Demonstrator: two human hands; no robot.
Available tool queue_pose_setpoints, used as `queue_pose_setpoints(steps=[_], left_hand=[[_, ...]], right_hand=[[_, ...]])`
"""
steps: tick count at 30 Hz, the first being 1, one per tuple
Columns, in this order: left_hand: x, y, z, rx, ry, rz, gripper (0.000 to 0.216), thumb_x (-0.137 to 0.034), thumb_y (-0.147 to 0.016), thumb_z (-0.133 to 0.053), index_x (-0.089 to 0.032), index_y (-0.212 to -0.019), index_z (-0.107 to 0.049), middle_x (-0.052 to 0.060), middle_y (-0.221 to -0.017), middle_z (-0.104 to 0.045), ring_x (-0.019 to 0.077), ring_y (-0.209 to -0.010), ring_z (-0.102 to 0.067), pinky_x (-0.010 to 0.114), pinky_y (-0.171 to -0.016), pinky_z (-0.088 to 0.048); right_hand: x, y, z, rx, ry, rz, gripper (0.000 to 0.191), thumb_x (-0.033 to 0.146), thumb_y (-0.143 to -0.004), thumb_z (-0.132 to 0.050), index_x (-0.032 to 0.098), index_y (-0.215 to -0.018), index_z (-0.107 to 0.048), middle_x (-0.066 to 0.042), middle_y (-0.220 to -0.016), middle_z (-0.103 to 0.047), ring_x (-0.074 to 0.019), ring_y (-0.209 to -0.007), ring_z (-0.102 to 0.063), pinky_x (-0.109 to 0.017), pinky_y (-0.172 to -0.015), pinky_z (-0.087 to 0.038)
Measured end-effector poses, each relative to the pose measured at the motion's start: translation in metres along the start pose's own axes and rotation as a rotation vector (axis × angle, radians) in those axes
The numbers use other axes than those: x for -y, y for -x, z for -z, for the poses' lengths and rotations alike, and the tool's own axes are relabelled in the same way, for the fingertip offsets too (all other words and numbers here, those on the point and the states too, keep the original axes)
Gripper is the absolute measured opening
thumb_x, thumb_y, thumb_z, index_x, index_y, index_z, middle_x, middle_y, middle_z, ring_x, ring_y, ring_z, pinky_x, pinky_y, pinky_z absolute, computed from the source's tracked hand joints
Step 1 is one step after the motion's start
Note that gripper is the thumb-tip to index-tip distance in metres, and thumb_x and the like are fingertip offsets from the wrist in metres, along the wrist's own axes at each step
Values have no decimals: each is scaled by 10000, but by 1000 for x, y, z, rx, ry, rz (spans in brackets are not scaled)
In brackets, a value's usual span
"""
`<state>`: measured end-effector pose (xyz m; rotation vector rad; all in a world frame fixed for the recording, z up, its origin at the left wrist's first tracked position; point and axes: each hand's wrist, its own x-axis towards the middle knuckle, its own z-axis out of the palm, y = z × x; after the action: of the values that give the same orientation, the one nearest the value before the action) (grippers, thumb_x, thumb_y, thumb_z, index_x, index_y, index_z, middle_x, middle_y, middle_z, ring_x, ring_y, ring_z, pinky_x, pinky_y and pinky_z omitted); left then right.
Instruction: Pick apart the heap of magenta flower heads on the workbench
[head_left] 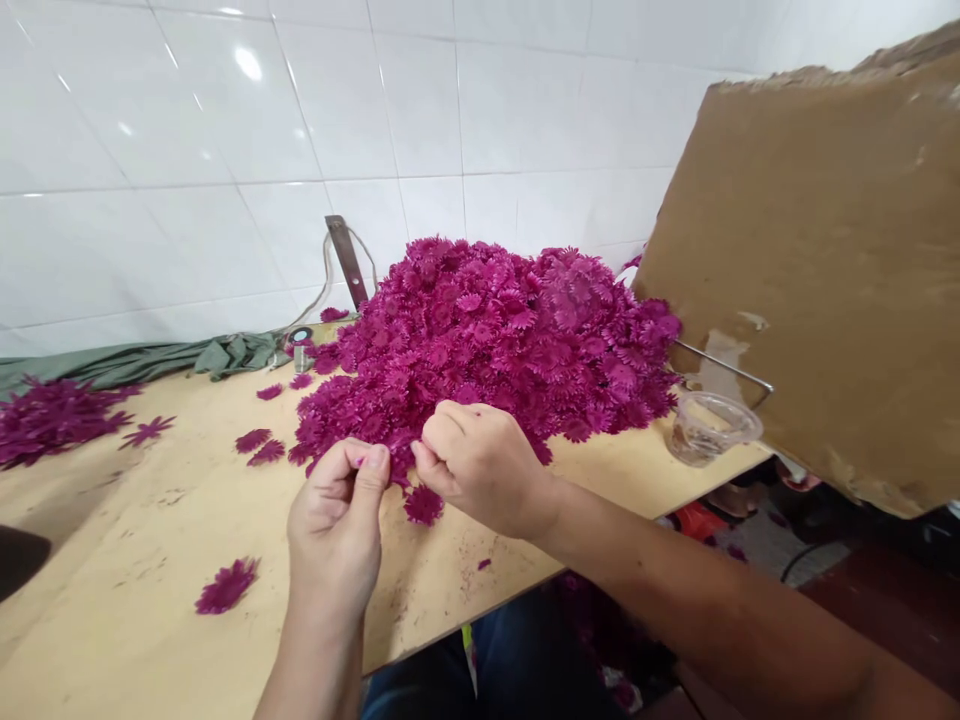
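Over the front of the wooden table, my left hand (337, 525) pinches a small magenta flower piece (360, 461) between thumb and forefinger; only a bit of it shows. Just to its right, my right hand (484, 465) is closed in a pinch, a short gap from the left fingertips. Whatever it grips is hidden by the fingers. Behind both hands rises a large heap of magenta flower pieces (487, 330) with toothed petals. One loose magenta flower (424, 505) lies just below the gap between the hands, and another flower (226, 586) lies further left.
A clear plastic cup (709, 430) stands at the table's right edge, beside a large leaning cardboard sheet (817, 270). At left lies a smaller pile of magenta flowers (56, 420) by green cloth (150, 362). A metal bar (346, 262) stands near the tiled wall (300, 120).
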<state>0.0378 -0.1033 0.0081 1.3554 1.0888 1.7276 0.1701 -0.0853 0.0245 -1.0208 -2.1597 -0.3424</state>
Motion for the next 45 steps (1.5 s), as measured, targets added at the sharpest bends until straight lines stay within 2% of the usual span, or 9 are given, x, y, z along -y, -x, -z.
queue_pose_setpoints(steps=[10, 15, 23, 28, 32, 35, 37, 40, 45], left_hand=[[4, -7, -5, 330, -139, 202, 420, -558, -641, -618, -181, -512, -484, -41, -514, -372, 92, -503, -326, 207, -477, -308], [-1, -8, 0, 367, -150, 227, 412, -558, -608, -645, -174, -511, -529, -16, -534, -425, 106, -530, -361, 215, -495, -333], [4, -12, 13, 525, -223, 132, 386, -499, -701, -577, -185, -488, -505, -7, -502, -405, 112, -494, -352, 226, -461, -315], [-2, -4, 11, 526, -430, -73, 391, -413, -787, -474, -201, -470, -389, -27, -480, -351, 103, -458, -347, 227, -434, -292], [-26, 15, 16, 614, -408, -215, 382, -402, -833, -376, -219, -508, -458, 6, -481, -435, 136, -476, -425, 260, -465, -378], [-28, 5, 30, 551, -498, -188, 340, -427, -811, -417, -231, -562, -542, 23, -521, -514, 160, -520, -488, 278, -494, -430], [-16, -15, 39, 446, -644, -126, 264, -472, -732, -513, -233, -785, -611, 37, -696, -611, 184, -597, -548, 297, -514, -460], [7, -43, 43, 315, -851, -130, 543, -508, -678, -510, -183, -1111, -541, 116, -1014, -608, 263, -827, -590, 424, -736, -488], [16, -47, 35, 208, -976, -270, 487, -417, -694, -387, -137, -1031, -599, 172, -1052, -598, 328, -1044, -527, 482, -916, -392]], right_hand=[[-14, -3, 0, 103, -332, -355, 256, 200, -720, -485, 187, -533, -312, 40, -533, -399, -77, -512, -353, -227, -525, -284], [-14, -3, 5, 168, -570, -301, 185, 195, -742, -486, 181, -597, -373, 46, -568, -421, -72, -543, -373, -218, -539, -291], [-28, -9, 7, 677, -973, -209, 182, 214, -755, -488, 174, -593, -416, 71, -527, -350, -55, -489, -307, -206, -479, -266], [-25, -17, 0, 380, -444, -196, 281, 146, -661, -519, 184, -510, -285, 59, -505, -308, -74, -499, -264, -246, -505, -224], [-63, -37, 14, 125, -131, -643, 261, 118, -730, -463, 192, -532, -309, 33, -544, -349, -91, -514, -311, -260, -532, -259], [-83, -38, 31, 13, -226, -726, 253, 242, -805, -475, 186, -577, -381, 13, -591, -413, -101, -550, -377, -265, -566, -317], [-77, -30, 34, 212, -488, -645, 214, 280, -812, -484, 176, -632, -437, 22, -594, -431, -88, -515, -371, -256, -531, -319], [-53, -18, 25, 339, -780, -589, 165, 203, -787, -511, 166, -646, -433, 59, -560, -392, -60, -490, -338, -225, -501, -300], [-35, -8, 8, 409, -1018, -778, 124, 57, -757, -445, 150, -678, -466, 90, -480, -362, -41, -419, -307, -190, -428, -251]])
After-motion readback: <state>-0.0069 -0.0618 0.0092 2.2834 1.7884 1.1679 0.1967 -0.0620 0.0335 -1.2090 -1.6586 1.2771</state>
